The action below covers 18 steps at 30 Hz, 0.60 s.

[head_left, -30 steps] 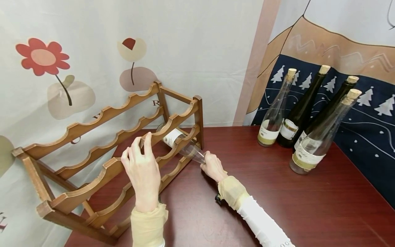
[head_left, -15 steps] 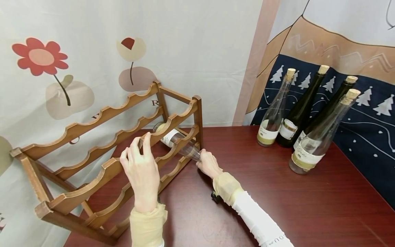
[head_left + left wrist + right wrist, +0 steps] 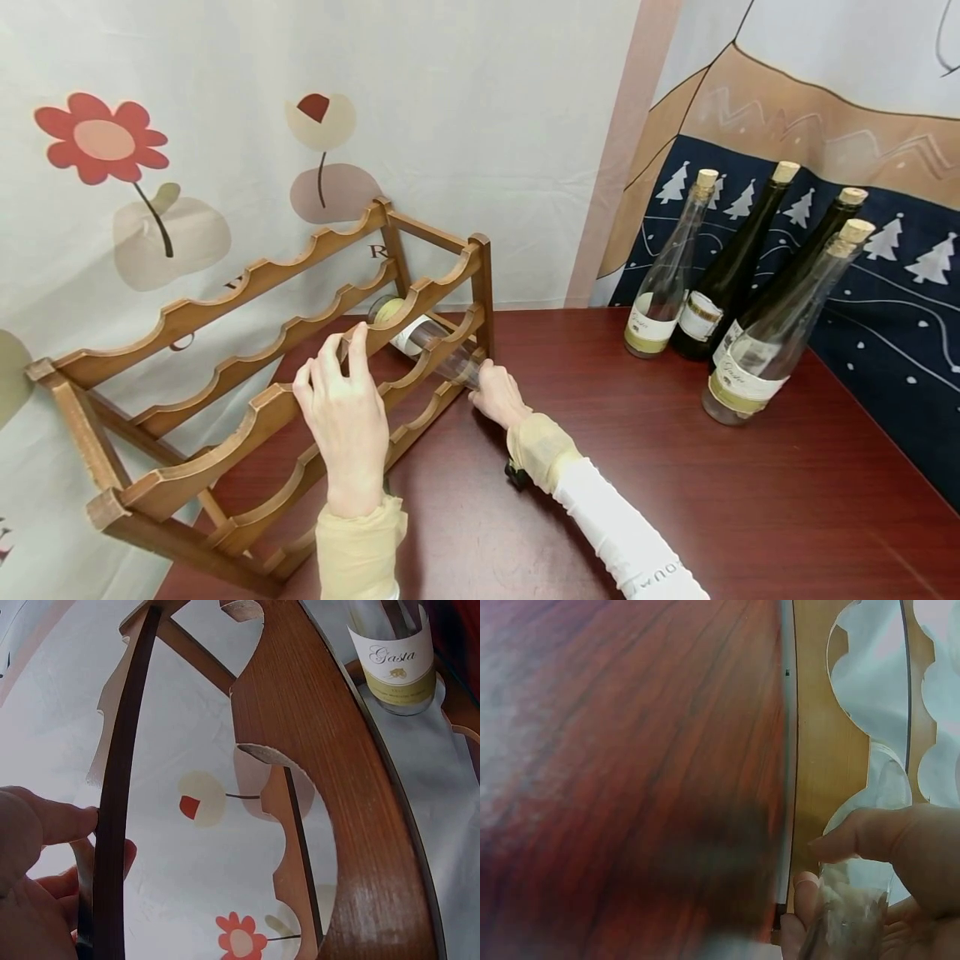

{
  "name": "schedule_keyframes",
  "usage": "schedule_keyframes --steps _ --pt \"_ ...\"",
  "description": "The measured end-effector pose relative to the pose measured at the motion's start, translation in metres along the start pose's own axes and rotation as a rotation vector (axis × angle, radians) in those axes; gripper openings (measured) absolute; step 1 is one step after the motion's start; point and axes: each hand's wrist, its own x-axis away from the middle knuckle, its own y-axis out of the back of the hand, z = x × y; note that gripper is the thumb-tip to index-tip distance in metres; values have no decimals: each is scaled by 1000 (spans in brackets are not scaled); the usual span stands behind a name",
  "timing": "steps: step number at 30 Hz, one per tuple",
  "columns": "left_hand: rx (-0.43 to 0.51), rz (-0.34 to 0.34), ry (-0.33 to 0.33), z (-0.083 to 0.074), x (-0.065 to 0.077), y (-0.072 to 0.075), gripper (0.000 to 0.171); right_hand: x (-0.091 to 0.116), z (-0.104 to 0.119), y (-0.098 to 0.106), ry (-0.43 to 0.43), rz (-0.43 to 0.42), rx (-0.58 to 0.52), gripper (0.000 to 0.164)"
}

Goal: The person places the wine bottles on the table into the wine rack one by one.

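Basically, the left hand (image 3: 345, 417) pinches the rack (image 3: 291, 333) at its top front rail (image 3: 268, 408), thumb one side, fingers the other, probably to steady it. The right hand (image 3: 498, 394) grips a clear bottle (image 3: 454, 367) by the neck, likely since that end sticks out front. It lies in the bottom row, right end, base toward the back cloth (image 3: 487, 125); looks empty. Corked, upright on the table (image 3: 637, 417), probably kept within reach: two pale bottles (image 3: 750, 371), seemingly empty, and two dark bottles (image 3: 701, 312), contents can't tell.
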Motion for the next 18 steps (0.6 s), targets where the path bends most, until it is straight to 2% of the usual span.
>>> schedule_keyframes --steps 8,18 --pt "3 7 2 0 0 0 50 -7 2 -4 -2 17 10 29" --pt "-2 -2 2 0 0 0 45 -8 6 -4 9 11 16 29"
